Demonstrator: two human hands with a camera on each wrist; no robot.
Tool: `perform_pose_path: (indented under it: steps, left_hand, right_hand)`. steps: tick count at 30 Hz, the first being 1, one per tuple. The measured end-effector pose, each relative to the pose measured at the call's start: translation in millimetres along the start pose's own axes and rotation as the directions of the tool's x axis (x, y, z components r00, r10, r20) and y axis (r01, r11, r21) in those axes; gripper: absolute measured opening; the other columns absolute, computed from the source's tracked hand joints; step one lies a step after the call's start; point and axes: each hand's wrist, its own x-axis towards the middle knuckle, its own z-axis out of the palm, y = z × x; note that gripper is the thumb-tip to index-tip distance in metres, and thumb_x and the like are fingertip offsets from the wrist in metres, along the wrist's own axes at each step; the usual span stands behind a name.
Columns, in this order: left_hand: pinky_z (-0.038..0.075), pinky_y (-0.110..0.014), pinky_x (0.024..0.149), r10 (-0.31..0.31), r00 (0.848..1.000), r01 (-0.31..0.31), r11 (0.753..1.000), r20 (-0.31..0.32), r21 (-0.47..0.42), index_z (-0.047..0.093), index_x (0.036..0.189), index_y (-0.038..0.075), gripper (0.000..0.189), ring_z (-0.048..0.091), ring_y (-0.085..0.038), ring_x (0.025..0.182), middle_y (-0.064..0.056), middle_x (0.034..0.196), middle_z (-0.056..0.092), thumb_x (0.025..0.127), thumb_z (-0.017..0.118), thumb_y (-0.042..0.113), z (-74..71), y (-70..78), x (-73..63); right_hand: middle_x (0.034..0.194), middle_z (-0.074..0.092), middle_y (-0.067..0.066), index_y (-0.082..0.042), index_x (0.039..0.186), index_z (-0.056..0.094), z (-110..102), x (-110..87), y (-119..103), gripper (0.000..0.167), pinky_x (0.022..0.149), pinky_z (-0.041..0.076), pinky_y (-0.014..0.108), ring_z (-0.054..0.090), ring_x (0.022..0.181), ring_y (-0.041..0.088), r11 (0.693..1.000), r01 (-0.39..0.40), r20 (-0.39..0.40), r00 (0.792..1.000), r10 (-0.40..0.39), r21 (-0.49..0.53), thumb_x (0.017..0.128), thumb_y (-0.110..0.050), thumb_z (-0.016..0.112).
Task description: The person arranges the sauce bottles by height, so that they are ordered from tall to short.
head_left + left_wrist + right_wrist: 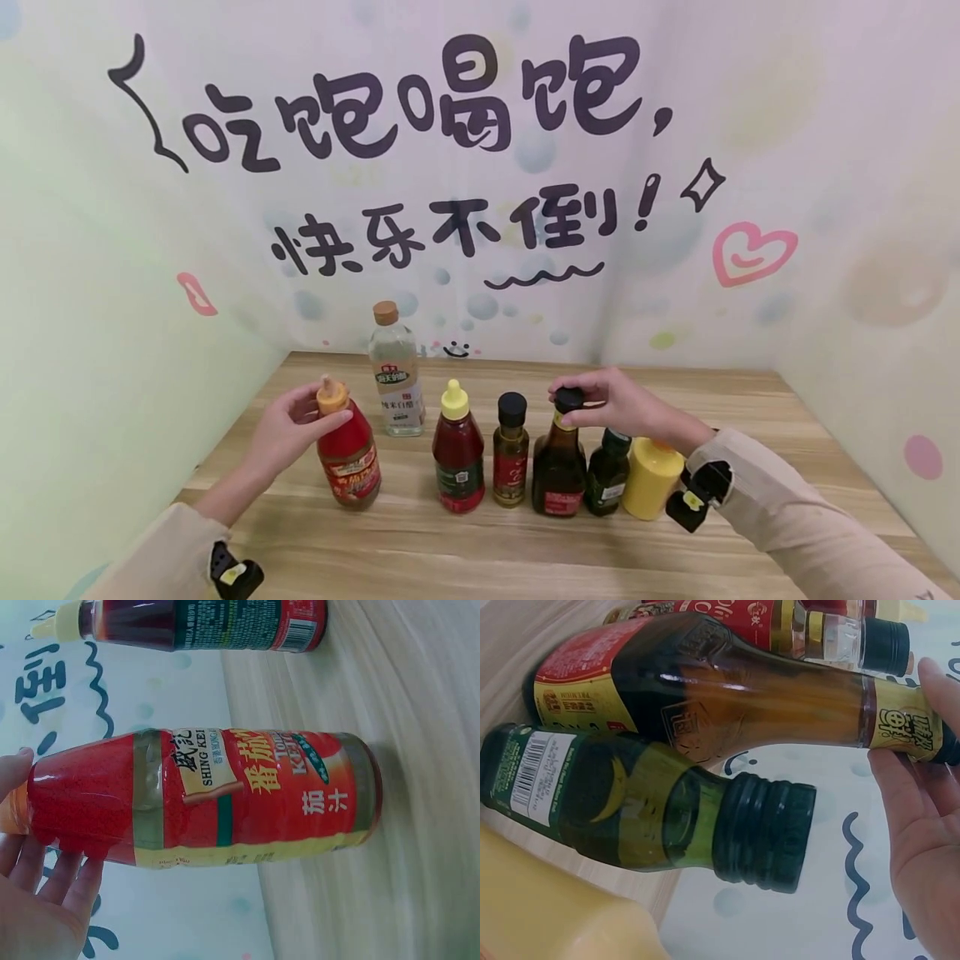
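Note:
On the left of the head view, my left hand (279, 433) grips a red tomato ketchup bottle (354, 467) just below its orange cap. The left wrist view shows thumb and fingers on either side of the neck, and the bottle's label (262, 776) facing the camera. My right hand (618, 404) pinches the neck of a dark brown sauce bottle (558, 467) with a black cap. Its base is close over the table. Right beside it, in the right wrist view, stands a small green glass bottle (630, 802) with a dark ridged cap.
A clear white vinegar bottle (397, 367) stands at the back left. Between the hands are a red squeeze bottle (459, 458) with a yellow nozzle and a small olive oil bottle (512, 458). A yellow container (652, 483) sits under the right forearm. Printed cloth (450, 317) backs the wooden table (420, 558).

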Motion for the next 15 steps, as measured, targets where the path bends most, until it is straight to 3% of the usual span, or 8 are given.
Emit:
perform_pose_path:
  steps: [4,6,10,15]
  left_hand:
    - [0.047,-0.042,0.081,0.009,1.0,-0.009,1.0,0.02,-0.006,0.048,0.122,0.0,0.057,0.055,-0.032,0.101,-0.02,0.114,0.054,0.078,0.067,0.031,0.8,11.0,5.0]
    - [0.045,-0.044,0.083,-0.025,0.999,0.024,0.999,0.044,0.03,0.046,0.123,-0.001,0.06,0.053,-0.035,0.103,-0.022,0.116,0.053,0.078,0.066,0.033,2.5,26.8,4.1]
    - [0.047,-0.042,0.081,-0.03,0.997,0.027,0.999,0.067,0.048,0.045,0.124,-0.004,0.057,0.053,-0.035,0.103,-0.023,0.116,0.053,0.08,0.066,0.027,7.9,43.5,7.7]
    - [0.047,-0.041,0.081,-0.021,0.997,0.017,0.999,0.069,0.049,0.047,0.121,-0.003,0.054,0.054,-0.035,0.102,-0.022,0.115,0.053,0.079,0.067,0.025,14.9,52.5,15.2]
  right_hand:
    - [0.103,0.059,0.017,0.001,0.112,0.057,-0.3,0.2,0.3,0.038,0.065,0.051,0.027,0.06,0.079,0.013,1.0,-0.018,0.0,1.0,0.018,0.0,0.079,-0.015,0.066]
    - [0.103,0.059,0.016,0.001,0.113,0.057,-0.4,0.2,0.2,0.038,0.065,0.052,0.027,0.06,0.08,0.013,1.0,-0.022,0.003,1.0,0.022,0.002,0.079,-0.015,0.066]
    - [0.106,0.058,0.017,0.001,0.114,0.056,-0.8,-0.1,0.0,0.04,0.066,0.051,0.027,0.06,0.083,0.013,1.0,-0.022,0.005,1.0,0.022,0.005,0.08,-0.015,0.066]
    - [0.106,0.058,0.018,0.003,0.114,0.055,-0.2,-0.5,1.5,0.04,0.066,0.051,0.027,0.06,0.083,0.014,1.0,-0.015,0.012,1.0,0.015,0.004,0.08,-0.016,0.065]
